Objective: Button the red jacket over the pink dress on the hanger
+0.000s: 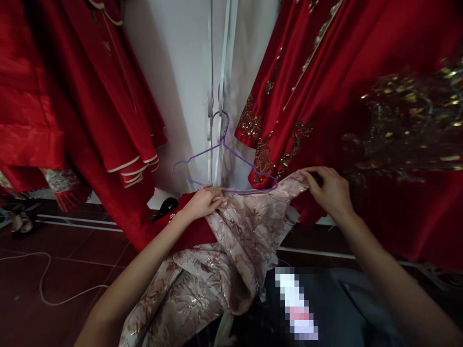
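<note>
A purple wire hanger (pixel 246 161) hangs by its hook from a light metal rail in the middle. Over its lower bar lies a pale pink dress (pixel 249 221) with a shiny leaf pattern, its lower part draping toward me. My left hand (pixel 206 201) is closed on the dress's upper edge, beside the hanger's bar. At the right, my right hand (pixel 331 190) pinches a corner of the same fabric between thumb and fingers, pulling it out past the hanger's right end.
Red garments (pixel 104 91) with pale trim hang on the left. Red gowns (pixel 369 72) with gold embroidery hang on the right. A white cable (pixel 47 284) runs over the dark tiled floor (pixel 87 246). Shoes (pixel 21 221) stand at far left.
</note>
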Motion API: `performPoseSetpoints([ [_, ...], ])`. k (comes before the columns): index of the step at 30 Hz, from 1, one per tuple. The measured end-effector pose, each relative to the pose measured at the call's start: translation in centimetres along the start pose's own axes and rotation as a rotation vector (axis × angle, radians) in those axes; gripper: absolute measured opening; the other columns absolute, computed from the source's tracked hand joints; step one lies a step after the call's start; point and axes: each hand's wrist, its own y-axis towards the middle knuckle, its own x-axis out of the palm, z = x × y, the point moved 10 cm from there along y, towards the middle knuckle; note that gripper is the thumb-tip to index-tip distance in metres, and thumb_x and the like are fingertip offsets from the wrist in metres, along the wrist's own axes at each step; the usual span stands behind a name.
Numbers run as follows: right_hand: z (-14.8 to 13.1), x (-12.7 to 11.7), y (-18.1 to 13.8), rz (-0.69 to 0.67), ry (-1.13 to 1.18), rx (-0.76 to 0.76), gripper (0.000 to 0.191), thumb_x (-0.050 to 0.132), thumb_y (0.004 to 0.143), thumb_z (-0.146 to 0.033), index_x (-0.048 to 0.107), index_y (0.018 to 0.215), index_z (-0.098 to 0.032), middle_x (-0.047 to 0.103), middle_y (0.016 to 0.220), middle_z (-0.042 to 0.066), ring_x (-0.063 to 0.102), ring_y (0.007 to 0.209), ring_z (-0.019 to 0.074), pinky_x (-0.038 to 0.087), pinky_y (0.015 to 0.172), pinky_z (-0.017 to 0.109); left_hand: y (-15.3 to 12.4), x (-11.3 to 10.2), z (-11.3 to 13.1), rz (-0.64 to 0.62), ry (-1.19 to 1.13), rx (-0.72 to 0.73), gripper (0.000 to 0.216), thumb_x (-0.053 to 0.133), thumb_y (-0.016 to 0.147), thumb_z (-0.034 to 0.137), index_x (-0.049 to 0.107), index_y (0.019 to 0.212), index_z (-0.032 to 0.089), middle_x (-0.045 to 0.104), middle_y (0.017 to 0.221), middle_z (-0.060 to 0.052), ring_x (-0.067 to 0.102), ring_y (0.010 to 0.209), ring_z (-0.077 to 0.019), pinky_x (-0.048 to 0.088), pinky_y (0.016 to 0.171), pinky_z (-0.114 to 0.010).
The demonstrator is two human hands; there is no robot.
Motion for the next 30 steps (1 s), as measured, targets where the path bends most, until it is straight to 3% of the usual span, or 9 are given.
performPoseSetpoints([
  [7, 0.0, -1.3, 0.0, 0.031, -0.001, 0.01, 0.019, 0.052, 0.086, -0.032, 0.064, 0.09, -0.019, 0.068, 0.089, 0.007, 0.06, 0.082, 0.0212, 0.044, 0.077, 0.03, 0.2, 0.2, -0.3, -0.003, -0.021, 0.001, 0.024, 0.043, 0.09, 0.035, 0.062, 0.085, 0.021, 0.06, 0.122, -0.004, 0.056, 0.112, -0.0178, 0.032, 0.106, -0.039],
  [17, -3.2, 1.2, 2.9, -0.042, 0.081, -0.007, 0.02, 0.047, 0.088, -0.032, 0.063, 0.088, -0.02, 0.067, 0.088, 0.009, 0.057, 0.083, 0.0232, 0.042, 0.08, 0.033, 0.3, 0.2, 2.0, 0.009, -0.077, 0.028, 0.024, 0.044, 0.089, 0.035, 0.064, 0.088, 0.022, 0.062, 0.12, -0.004, 0.051, 0.12, -0.0187, 0.035, 0.101, -0.037],
  [22, -1.1, 1.8, 2.4, -0.096, 0.006, -0.019, 0.021, 0.045, 0.088, -0.031, 0.062, 0.09, -0.019, 0.067, 0.09, 0.012, 0.056, 0.085, 0.026, 0.04, 0.081, 0.035, -0.4, -0.3, 1.4, 0.031, -0.027, -0.005, 0.024, 0.043, 0.09, 0.035, 0.063, 0.086, 0.022, 0.061, 0.121, -0.003, 0.053, 0.116, -0.0182, 0.032, 0.104, -0.039],
  [30, 1.3, 0.7, 1.8, -0.055, -0.063, 0.03, 0.018, 0.047, 0.086, -0.03, 0.062, 0.087, -0.02, 0.067, 0.087, 0.014, 0.056, 0.082, 0.0275, 0.041, 0.078, 0.036, -1.0, -1.0, 0.9, 0.044, -0.048, 0.004, 0.025, 0.042, 0.091, 0.036, 0.062, 0.085, 0.021, 0.062, 0.12, -0.004, 0.053, 0.115, -0.0183, 0.031, 0.102, -0.039],
])
